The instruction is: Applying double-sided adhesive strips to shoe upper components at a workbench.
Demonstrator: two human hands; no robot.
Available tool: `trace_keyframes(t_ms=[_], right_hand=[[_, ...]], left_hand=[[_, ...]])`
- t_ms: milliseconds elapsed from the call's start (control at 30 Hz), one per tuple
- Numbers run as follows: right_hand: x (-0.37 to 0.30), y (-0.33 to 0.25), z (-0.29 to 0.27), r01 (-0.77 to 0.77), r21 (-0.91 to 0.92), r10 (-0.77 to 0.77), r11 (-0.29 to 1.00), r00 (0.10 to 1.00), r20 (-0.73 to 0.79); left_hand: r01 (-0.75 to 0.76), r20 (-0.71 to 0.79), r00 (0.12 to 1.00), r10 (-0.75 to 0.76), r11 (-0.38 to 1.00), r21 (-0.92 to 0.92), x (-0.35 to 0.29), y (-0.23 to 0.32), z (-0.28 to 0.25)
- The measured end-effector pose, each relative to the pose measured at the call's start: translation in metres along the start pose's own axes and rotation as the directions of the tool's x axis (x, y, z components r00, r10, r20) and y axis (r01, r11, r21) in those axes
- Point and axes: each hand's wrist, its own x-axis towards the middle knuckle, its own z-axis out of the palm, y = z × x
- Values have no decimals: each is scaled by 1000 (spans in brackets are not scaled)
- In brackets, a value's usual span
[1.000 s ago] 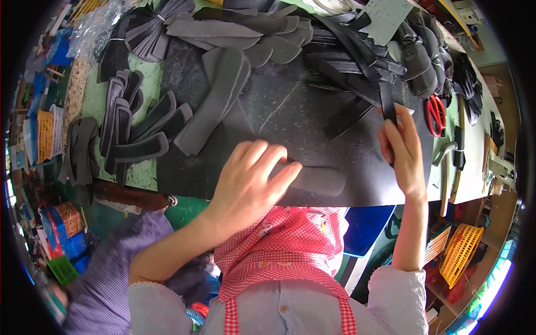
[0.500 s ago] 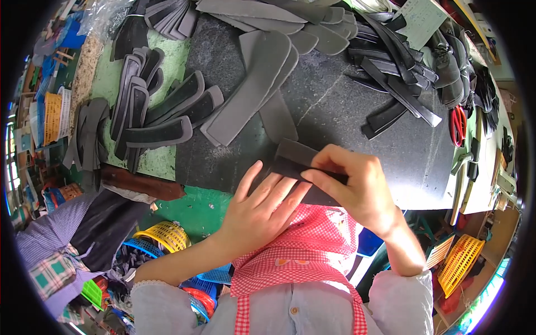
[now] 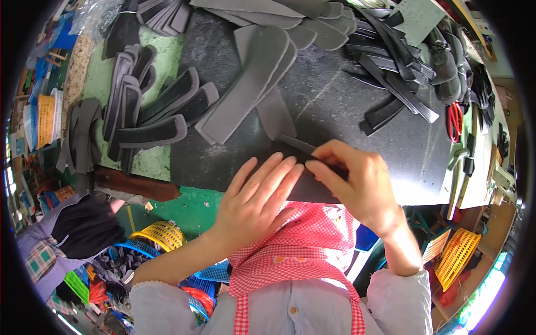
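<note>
Black strip (image 3: 297,144) is low in the middle of the frame, on the dark mat (image 3: 416,159) near the table's front edge. One grey edge of it stands up a little, and most of the rest is hidden by the hands. The right hand (image 3: 363,184) pinches it, with the thumb and pointer finger bent close together. The other fingers of that hand are curled, and I cannot tell if they touch the strip. The left hand (image 3: 254,192) is just beside, flat and not gripping, with its long fingers straight and their tips on the dark stuff. I cannot tell if they press on the strip or on the mat.

Big grey pieces (image 3: 245,86) lie crossed in the upper middle of the frame. More black strips (image 3: 391,78) are heaped at the upper right, and small curved pieces (image 3: 159,131) sit in a bunch at the left. Red handles (image 3: 455,121) show near the right edge of the table. The person wears a red checked apron (image 3: 296,268). A yellow basket (image 3: 166,235) is at the lower left, and another yellow basket (image 3: 458,259) is at the lower right.
</note>
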Motion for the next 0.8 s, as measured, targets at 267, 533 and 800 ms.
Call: trace_keyframes(t_ms=[267,533,800], right_hand=[[-38,41,-50,-460,293,447,838,887,115],[-45,38,-27,82,-277,-150,957,961,-231],[-101,48,7,181,-321,-187,930,982,11]], left_hand=[[-5,-93,995,19,990,144,4,4,4],[-15,-32,999,21,983,181,8,7,1],[-30,9,1000,29,967,254,7,7,-8]])
